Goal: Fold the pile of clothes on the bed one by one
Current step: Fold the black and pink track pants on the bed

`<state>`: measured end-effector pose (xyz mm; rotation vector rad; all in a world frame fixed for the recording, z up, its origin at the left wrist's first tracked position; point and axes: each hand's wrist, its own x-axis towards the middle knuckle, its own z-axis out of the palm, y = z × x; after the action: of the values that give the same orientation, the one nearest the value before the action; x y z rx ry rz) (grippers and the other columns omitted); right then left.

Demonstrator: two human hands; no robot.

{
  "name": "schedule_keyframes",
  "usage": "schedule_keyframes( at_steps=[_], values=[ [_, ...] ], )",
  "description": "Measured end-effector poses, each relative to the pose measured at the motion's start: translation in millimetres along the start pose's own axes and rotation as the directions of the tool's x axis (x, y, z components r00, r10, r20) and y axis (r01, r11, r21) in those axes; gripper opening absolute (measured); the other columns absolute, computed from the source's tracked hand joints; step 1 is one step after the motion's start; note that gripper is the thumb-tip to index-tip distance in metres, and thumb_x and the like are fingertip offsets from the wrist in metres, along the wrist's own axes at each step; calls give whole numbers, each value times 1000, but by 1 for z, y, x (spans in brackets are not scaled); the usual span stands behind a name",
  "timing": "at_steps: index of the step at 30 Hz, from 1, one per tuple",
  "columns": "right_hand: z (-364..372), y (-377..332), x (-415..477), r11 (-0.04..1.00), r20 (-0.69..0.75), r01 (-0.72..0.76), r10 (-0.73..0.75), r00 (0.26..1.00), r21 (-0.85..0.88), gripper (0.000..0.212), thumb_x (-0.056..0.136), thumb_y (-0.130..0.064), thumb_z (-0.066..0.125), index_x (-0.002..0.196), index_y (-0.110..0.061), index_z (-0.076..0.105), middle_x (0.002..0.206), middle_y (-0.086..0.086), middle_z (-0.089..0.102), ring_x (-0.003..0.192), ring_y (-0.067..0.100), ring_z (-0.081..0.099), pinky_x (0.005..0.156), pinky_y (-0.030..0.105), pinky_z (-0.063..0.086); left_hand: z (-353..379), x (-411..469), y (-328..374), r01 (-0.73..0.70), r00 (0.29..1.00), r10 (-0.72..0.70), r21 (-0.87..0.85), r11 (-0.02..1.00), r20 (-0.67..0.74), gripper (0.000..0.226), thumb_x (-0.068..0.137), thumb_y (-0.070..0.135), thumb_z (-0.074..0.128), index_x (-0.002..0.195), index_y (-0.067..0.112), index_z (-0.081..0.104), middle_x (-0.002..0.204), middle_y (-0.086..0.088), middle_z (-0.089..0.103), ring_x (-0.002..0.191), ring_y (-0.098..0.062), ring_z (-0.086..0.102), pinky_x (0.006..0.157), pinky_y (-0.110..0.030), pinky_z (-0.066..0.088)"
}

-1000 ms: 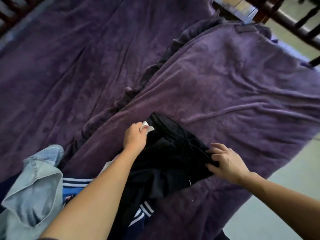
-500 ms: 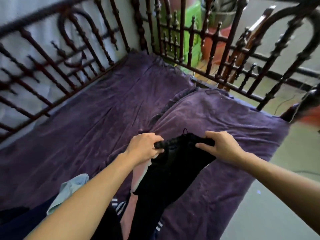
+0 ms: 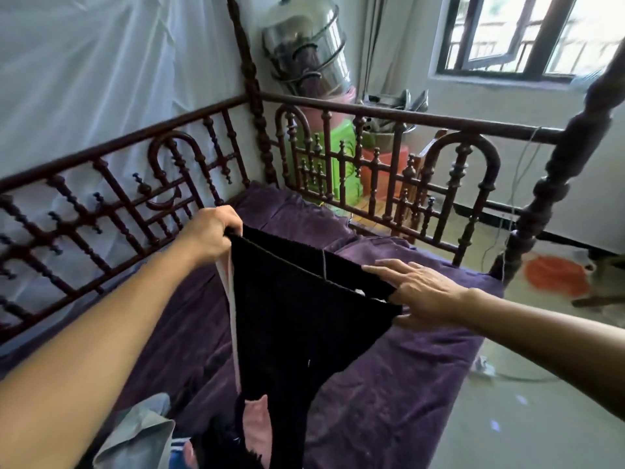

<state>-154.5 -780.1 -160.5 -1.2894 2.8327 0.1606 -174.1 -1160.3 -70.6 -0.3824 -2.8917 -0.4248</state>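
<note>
Trousers (image 3: 304,326) in black cloth hang lifted clear of the bed (image 3: 287,211). Their waistband is pulled into a taut line between two hands that were lower and closer together half a second earlier. The left hand (image 3: 211,233) keeps a closed grip on one end of the waistband, fingers curled over it. The right hand (image 3: 422,292) has risen and flattened: straight fingers lie over the other end with the thumb beneath, a narrow grip pinching the cloth. The legs trail down into the pile of clothes (image 3: 216,448) at the near edge, where a grey shirt (image 3: 135,431) and a pink garment (image 3: 257,421) show. A pale strip (image 3: 231,316) hangs along the left side of the trousers. The held cloth hides the middle of the purple blanket (image 3: 389,401) covering the bed. A dark turned-wood rail (image 3: 372,113) fences the bed on two sides. Behind it stand stacked metal pots (image 3: 304,52) and a green plastic item (image 3: 338,164). A white sheet (image 3: 101,62) covers the wall at left. A window (image 3: 527,35) lights the room at upper right, above a pale floor (image 3: 507,418).
</note>
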Motion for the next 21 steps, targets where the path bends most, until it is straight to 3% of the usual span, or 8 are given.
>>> schedule_keyframes(
  at_steps=[2,4,6,10,12,14,18,21],
  values=[
    [-11,-6,3,982,-37,-89,96,995,169,33,80,-49,65,81,-17,74,155,1,33,134,16,38,99,34,41,-14,-3,-6,66,998,-65,-18,998,21,35,62,-18,49,64,14,62,88,-6,65,87,-26,58,76,-28,42],
    [-18,-13,5,869,-2,-226,253,967,439,38,80,-42,73,70,-5,67,101,5,67,80,14,59,68,33,45,-23,-7,-13,160,987,-160,-13,987,23,38,64,-19,47,65,15,63,85,-8,66,86,-23,57,76,-26,41],
    [-22,-17,4,753,2,-287,355,935,591,42,77,-35,78,62,1,61,59,3,51,50,9,40,52,29,32,-27,-10,-18,235,972,-235,15,972,-5,38,66,-19,46,65,14,65,77,-6,65,81,-22,57,72,-24,38],
    [-35,-19,1,493,-171,-112,493,853,863,24,72,-16,84,78,-5,63,69,16,63,59,12,55,55,33,45,-30,-6,-15,287,916,-302,-92,953,-265,31,66,-17,49,72,5,70,73,-8,62,74,-25,56,66,-25,35],
    [-45,-12,2,365,-227,-2,582,781,931,34,71,-7,84,92,-14,58,79,7,69,68,13,65,59,31,55,-31,4,-7,216,854,-279,-189,958,-439,27,67,-16,51,75,5,66,72,-8,60,71,-27,56,63,-25,34],
    [-51,1,2,337,-194,-25,600,776,941,45,71,-6,83,105,-23,59,85,-1,70,75,9,70,61,23,57,-28,19,7,123,816,-230,-228,966,-531,31,68,-16,49,84,10,53,72,-7,53,66,-24,51,58,-27,31],
    [-43,32,-4,311,22,-209,512,859,927,22,75,-11,81,94,-18,72,82,-3,75,77,11,72,62,18,54,-5,59,30,125,864,-193,-174,977,-465,51,72,-15,50,117,8,49,78,-8,54,69,-25,51,61,-33,39],
    [-15,62,-15,252,-8,-204,647,763,946,10,78,-17,79,86,-18,73,79,-2,75,74,14,72,61,22,56,35,92,35,181,938,-195,-77,981,-286,42,73,-11,47,105,8,66,89,-17,66,86,-37,59,68,-36,46]
  ],
)
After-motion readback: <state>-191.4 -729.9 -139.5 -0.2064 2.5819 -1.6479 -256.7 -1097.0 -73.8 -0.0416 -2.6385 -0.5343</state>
